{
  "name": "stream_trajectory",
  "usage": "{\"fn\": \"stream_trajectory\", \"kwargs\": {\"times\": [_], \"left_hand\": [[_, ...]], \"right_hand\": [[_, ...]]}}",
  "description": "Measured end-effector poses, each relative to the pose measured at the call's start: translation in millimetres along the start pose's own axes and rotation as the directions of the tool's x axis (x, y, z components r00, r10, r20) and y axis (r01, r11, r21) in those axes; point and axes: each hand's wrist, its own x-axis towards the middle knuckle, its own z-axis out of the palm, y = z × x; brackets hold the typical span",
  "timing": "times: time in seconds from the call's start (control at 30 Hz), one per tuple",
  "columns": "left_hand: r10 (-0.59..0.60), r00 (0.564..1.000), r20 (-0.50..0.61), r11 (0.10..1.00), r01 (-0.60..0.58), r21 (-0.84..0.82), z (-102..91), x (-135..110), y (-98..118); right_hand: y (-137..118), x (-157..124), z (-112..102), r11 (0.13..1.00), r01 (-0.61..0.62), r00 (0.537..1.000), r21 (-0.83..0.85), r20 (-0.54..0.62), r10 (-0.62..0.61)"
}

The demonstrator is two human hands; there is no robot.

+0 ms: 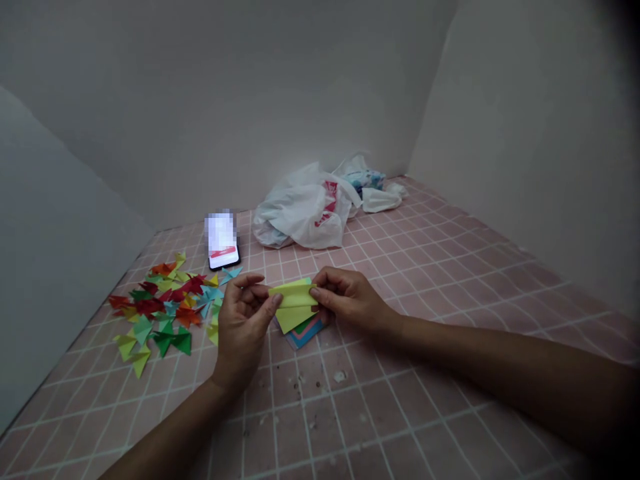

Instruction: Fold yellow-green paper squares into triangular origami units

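Observation:
A folded yellow paper strip [296,296] is held up level between my two hands. My left hand [246,310] pinches its left end between thumb and fingers. At the right end, the thumb and fingers of my right hand [350,300] are closed on the same paper. Below the strip lies a small stack of square coloured paper [305,332], with yellow, green, pink and blue edges showing. Part of that stack is hidden by the held strip and my right fingers.
Left of my hands is a spread of folded paper pieces [165,339] in red, orange, yellow, green and blue. A lit phone [223,240] stands behind them. White plastic bags [305,207] lie against the back wall, on a pink tiled-pattern surface [430,427].

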Motion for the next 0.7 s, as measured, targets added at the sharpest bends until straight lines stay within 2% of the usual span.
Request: {"fn": "stream_trajectory", "kwargs": {"times": [0.27, 0.4, 0.5, 0.6, 0.7], "left_hand": [[-0.027, 0.996, 0.085, 0.999, 0.025, 0.022, -0.5, 1.2, 0.8], [-0.099, 0.975, 0.198, 0.989, 0.074, 0.132, -4.0, 2.3, -1.3], [-0.083, 0.955, 0.286, 0.967, 0.008, 0.253, -5.1, 1.5, -1.6], [-0.054, 0.955, 0.292, 0.946, -0.044, 0.32, -3.6, 0.0, 0.4], [-0.08, 0.958, 0.274, 0.949, -0.011, 0.316, -1.7, -1.1, 3.1]], "right_hand": [[-0.4, 0.0, 0.7, 1.0, 0.009, 1.0, -0.025, -0.017, -0.009], [0.0, 0.8, -0.1, 1.0, 0.003, 1.0, -0.03, -0.017, -0.003], [-0.1, 1.4, -0.5, 0.999, -0.009, 0.999, -0.032, -0.035, 0.008], [-0.1, 1.6, -0.4, 1.0, -0.009, 0.999, -0.029, -0.052, 0.007], [0.0, 1.2, 0.1, 1.0, -0.018, 0.999, -0.013, -0.042, 0.017]]}}
